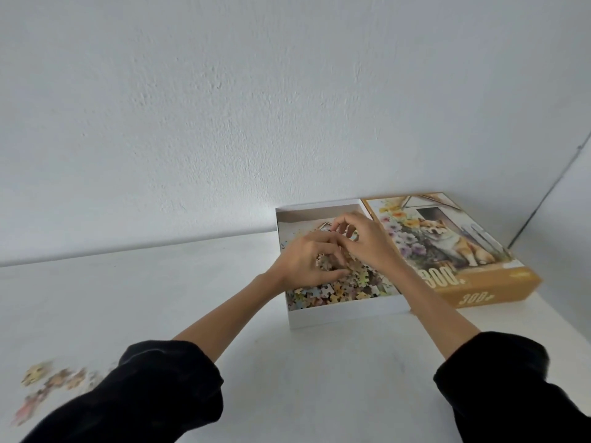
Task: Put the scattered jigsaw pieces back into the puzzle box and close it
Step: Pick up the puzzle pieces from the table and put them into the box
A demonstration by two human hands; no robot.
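Observation:
The open white puzzle box (345, 314) stands on the white table against the wall, with a heap of pastel jigsaw pieces (323, 292) inside. Both hands hover over it, close together. My left hand (307, 260) is cupped with a clump of pieces (326, 262) in its fingers. My right hand (364, 238) has its fingers curled and pinched just above the heap; what it holds is hidden. The orange lid (463, 251), printed with a dog and flowers, lies face up touching the box's right side. Several scattered pieces (54, 382) lie blurred at the near left.
A white textured wall rises right behind the box and lid. A corner with a second wall stands at the far right (550, 193). The white table (160, 298) stretches left and toward me. Black sleeves cover both forearms near the bottom edge.

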